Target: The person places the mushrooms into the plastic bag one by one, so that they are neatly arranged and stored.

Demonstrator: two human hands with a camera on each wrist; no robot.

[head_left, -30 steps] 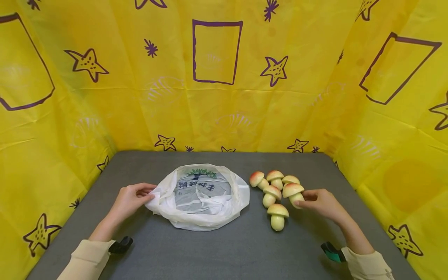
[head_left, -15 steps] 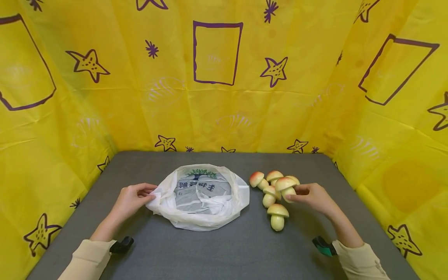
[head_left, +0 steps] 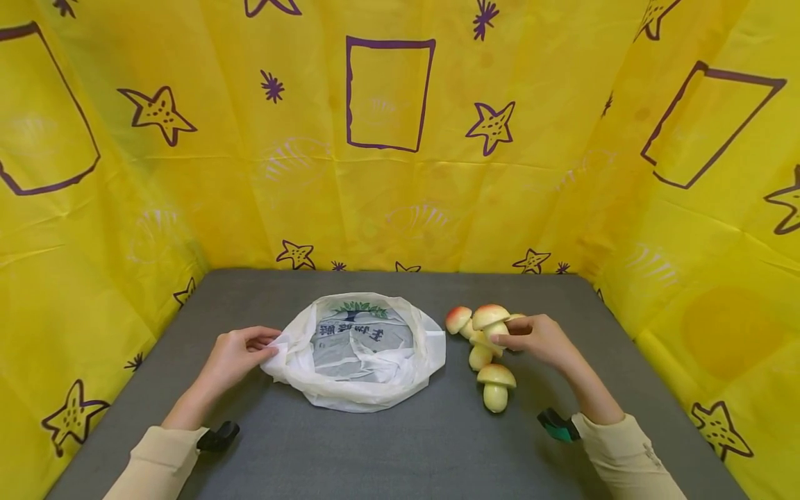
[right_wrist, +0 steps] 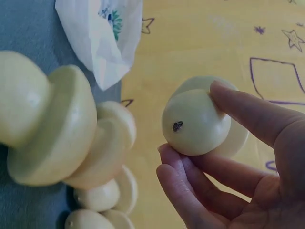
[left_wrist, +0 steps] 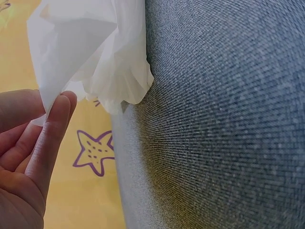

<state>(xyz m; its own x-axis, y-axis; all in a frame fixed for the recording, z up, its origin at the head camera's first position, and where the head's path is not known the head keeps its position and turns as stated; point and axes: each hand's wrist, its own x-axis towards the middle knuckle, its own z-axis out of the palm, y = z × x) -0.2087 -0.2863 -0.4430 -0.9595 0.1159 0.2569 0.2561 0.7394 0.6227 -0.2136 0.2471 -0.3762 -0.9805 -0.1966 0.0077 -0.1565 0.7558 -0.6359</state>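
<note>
A white plastic bag [head_left: 369, 396] with green and black print lies on the table, its mouth spread wide. At its left edge my left hand [head_left: 234, 357] pinches the rim between thumb and fingers; the left wrist view shows the bag's corner [left_wrist: 71, 43] in that pinch. My right hand [head_left: 537, 340] grips a toy mushroom [head_left: 492, 317] by its stem, lifted above the others. In the right wrist view the stem end of the held mushroom [right_wrist: 195, 121] faces the camera. Below it, other mushrooms partly hide one another; one mushroom [head_left: 496, 389] lies nearer the front.
The dark grey table [head_left: 375, 458] carries the bag in the middle and the mushroom group to its right. Another mushroom [head_left: 459, 319] lies closest to the bag's right side. A yellow patterned cloth [head_left: 400, 187] walls the table at the back and both sides.
My right hand has lifted the mushroom from the right of the group and carried it leftward over the others. The left hand and the bag stay in place.
</note>
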